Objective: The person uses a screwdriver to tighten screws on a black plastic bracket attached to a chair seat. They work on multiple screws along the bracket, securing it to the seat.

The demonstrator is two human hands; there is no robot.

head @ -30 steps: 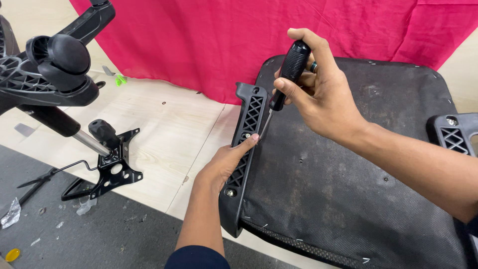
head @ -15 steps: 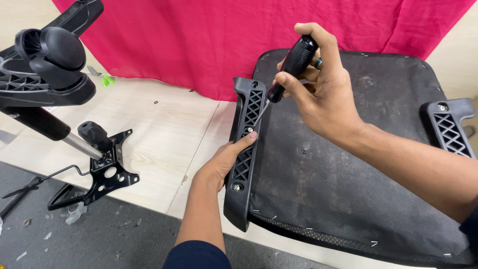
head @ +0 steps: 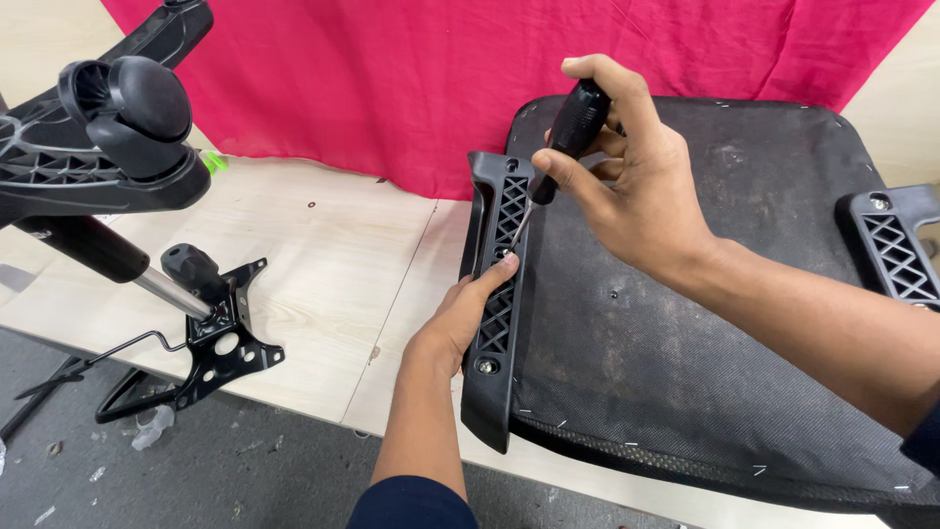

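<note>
Gripping screwdriver [head: 578,122], right hand [head: 636,186] keeps tip in bracket [head: 497,294]; left hand [head: 465,318] still clasps bracket; little changed.

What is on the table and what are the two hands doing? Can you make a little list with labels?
Left hand: left hand grips the black plastic lattice armrest bracket at the seat's edge.
Right hand: right hand holds the black-handled screwdriver, tip down at the bracket's middle.
Seat: upside-down chair seat covered in dark fabric, a second black lattice bracket on its far side.
Table: pale wooden tabletop.
Backdrop: red cloth.
Left side: black chair base with caster wheel, metal tilt plate on its column.
</note>
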